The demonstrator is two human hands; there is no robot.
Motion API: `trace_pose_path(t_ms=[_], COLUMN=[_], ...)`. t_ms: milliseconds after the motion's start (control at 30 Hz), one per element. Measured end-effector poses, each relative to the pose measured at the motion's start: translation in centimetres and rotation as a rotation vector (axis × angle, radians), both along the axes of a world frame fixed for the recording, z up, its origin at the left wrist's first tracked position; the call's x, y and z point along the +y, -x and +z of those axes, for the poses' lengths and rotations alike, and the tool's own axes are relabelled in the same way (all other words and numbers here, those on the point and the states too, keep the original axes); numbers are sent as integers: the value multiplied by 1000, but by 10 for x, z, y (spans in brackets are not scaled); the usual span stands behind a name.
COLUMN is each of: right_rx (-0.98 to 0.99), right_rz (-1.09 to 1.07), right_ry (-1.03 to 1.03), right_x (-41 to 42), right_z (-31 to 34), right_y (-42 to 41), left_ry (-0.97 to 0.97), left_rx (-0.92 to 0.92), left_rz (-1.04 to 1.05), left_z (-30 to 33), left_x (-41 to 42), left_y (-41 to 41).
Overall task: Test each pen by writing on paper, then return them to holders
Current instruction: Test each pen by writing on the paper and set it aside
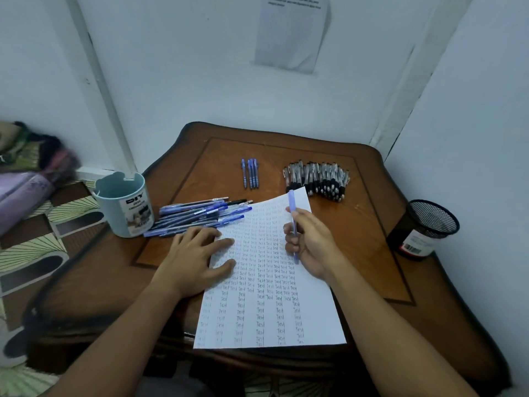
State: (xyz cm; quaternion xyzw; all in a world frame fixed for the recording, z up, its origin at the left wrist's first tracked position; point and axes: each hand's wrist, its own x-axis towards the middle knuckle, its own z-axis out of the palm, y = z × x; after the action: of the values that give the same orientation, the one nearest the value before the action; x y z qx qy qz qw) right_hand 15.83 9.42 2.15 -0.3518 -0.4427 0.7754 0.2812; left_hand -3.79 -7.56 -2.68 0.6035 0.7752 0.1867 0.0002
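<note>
The fingers (pixel 289 239) of the right hand (pixel 310 245) curl around a blue pen (pixel 293 224), hiding part of its barrel; its tip points down at the paper (pixel 269 310), though whether it touches is hard to tell. The left hand (pixel 197 259) lies flat, fingers straight and spread, pressing the sheet's left edge. Rows of "Test" cover the paper; the faint ones at the lower left are barely legible. Both forearms run out of the bottom edge. On the tabletop (pixel 366 253) a pile of blue pens (pixel 197 216) lies beside a pale blue holder (pixel 123 204), four blue pens (pixel 250 173) farther back, a black-gripped bunch (pixel 317 179) to their right, and a black mesh holder (pixel 426 227) at the far right.
</note>
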Motion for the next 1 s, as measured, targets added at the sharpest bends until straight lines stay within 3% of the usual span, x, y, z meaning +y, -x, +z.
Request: trace_pose_path(t_ms=[500, 833, 933, 1000], right_rx=[-319, -706, -726, -639], right_rz=[-121, 157, 237, 302], right_ry=[-186, -420, -354, -191], right_x=[-6, -10, -7, -3], right_z=[-11, 13, 19, 21], right_y=[-1, -2, -4, -9], left_ry=[50, 71, 77, 74], left_rx=[19, 23, 24, 22], left_rz=[-6, -3, -2, -2], left_z=[2, 4, 5, 5], left_x=[0, 0, 0, -1], left_y=[-1, -1, -1, 0])
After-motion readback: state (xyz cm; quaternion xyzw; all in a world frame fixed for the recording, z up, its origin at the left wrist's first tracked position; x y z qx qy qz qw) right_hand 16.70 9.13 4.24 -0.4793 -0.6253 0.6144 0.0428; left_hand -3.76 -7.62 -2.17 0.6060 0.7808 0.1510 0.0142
